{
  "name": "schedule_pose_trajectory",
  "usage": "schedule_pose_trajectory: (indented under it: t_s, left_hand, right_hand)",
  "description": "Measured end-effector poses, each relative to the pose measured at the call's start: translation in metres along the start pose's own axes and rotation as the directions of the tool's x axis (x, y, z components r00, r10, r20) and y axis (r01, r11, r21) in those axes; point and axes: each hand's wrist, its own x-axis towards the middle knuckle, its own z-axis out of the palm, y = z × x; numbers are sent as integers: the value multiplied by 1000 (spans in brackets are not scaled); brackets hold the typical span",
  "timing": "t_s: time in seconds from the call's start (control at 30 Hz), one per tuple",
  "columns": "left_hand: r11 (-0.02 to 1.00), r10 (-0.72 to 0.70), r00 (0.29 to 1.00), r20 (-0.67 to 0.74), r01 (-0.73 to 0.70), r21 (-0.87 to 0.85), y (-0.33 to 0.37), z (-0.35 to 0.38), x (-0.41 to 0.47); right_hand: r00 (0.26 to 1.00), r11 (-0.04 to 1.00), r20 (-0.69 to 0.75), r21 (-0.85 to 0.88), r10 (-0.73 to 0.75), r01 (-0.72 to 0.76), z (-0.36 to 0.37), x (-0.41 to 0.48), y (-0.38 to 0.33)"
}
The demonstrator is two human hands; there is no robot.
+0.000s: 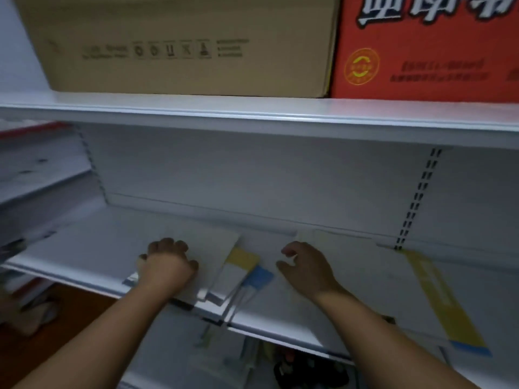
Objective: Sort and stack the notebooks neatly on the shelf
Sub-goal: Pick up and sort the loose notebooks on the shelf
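The left hand [168,266] is gripping the fanned notebooks [236,273] at the shelf [84,248] front, their long axes running backward. The right hand [304,265], loosely curled and empty, is hovering just right of them.

Our left hand [165,265] grips the fanned pile of white paper notebooks [216,245] at the front of the white metal shelf [84,256]; our right hand [306,268] is just right of it. Farther right lies a yellow-banded notebook [438,299]. Above, a brown cardboard box [182,43] stands left of a red carton [427,51].
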Motion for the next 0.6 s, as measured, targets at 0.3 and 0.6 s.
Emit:
schedule_pose_trajectory:
  t_s: [0.3,0.6]
  left_hand:
    - [999,-49,998,33,49,-3,-61,-5,-19]
    - [884,-81,983,167,148,-443,-33,-21,-14]
  right_hand:
    - [904,921,422,-376,72,102,69,39,-50]
    - [929,990,350,-115,117,-82,50,37,-68]
